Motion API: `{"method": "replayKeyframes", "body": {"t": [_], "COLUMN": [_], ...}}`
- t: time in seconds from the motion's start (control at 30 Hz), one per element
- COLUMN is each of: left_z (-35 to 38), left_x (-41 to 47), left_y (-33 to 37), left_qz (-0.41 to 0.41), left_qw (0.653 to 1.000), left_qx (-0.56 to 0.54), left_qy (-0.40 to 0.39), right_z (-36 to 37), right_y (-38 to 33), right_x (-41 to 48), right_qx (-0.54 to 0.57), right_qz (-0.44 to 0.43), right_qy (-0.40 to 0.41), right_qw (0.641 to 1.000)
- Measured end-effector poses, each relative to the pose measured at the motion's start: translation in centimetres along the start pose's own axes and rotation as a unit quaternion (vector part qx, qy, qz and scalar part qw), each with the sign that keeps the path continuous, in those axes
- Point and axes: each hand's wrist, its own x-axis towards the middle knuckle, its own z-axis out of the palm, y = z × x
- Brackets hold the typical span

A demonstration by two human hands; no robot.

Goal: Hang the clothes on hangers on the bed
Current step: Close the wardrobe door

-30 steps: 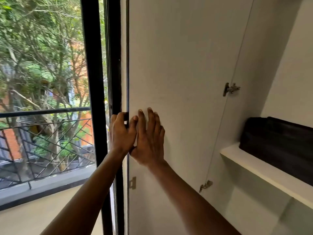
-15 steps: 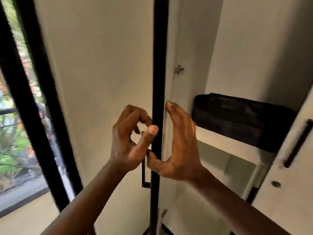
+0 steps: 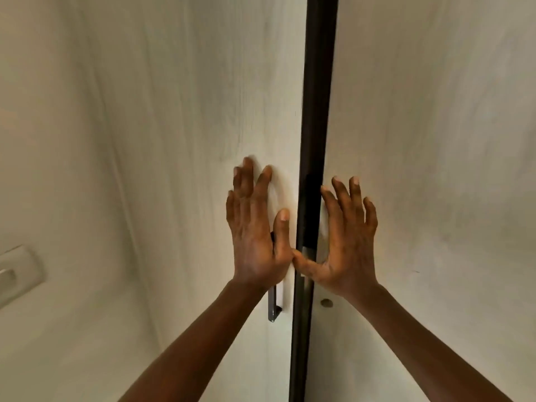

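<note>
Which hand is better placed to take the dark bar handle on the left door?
Probably the left hand: it lies open on the left door, directly over the bar handle. The right hand rests across the dark strip, on the right door.

No legible text, labels, brands, numbers or signs anywhere in view. Door panels [image 3: 188, 111] plain, unmarked. Wall switch plate [image 3: 17, 274] blank.

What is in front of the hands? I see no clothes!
The left hand rests on the white left wardrobe door, the right hand on the right wardrobe door. No clothes or hangers show; whatever is behind the doors is hidden.
</note>
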Motion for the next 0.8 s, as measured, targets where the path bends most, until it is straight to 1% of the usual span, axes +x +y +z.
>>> {"method": "replayKeyframes", "body": {"t": [0.13, 0.2, 0.27, 0.37, 0.5, 0.6, 0.8], "left_z": [5.4, 7.8, 9.5, 11.0, 11.4, 12.4, 12.5], "left_x": [1.3, 2.0, 2.6, 2.8, 2.8, 3.4, 3.2], "left_y": [-1.5, -2.3, -3.1, -3.9, -4.6, -4.9, -5.3], "left_qz": [-0.017, -0.020, -0.020, -0.027, -0.012, -0.014, -0.014], "left_qw": [0.999, 0.998, 0.997, 0.997, 0.996, 0.995, 0.997], "left_qx": [0.036, 0.054, 0.069, 0.063, 0.069, 0.078, 0.053], "left_qy": [0.013, 0.018, 0.025, 0.038, 0.053, 0.057, 0.057], "right_z": [2.1, 3.1, 4.0, 5.2, 6.0, 5.9, 5.4], "right_y": [4.3, 5.6, 6.1, 6.7, 6.6, 6.7, 6.1], "right_x": [0.8, 1.1, 1.3, 1.4, 1.4, 1.3, 1.2], "right_qx": [-0.094, -0.136, -0.159, -0.151, -0.124, -0.128, -0.160], "right_qz": [0.024, 0.020, 0.011, -0.003, -0.010, -0.009, 0.021], "right_qy": [-0.021, -0.036, -0.028, 0.006, 0.050, 0.039, 0.008], "right_qw": [0.995, 0.990, 0.987, 0.989, 0.991, 0.991, 0.987]}}
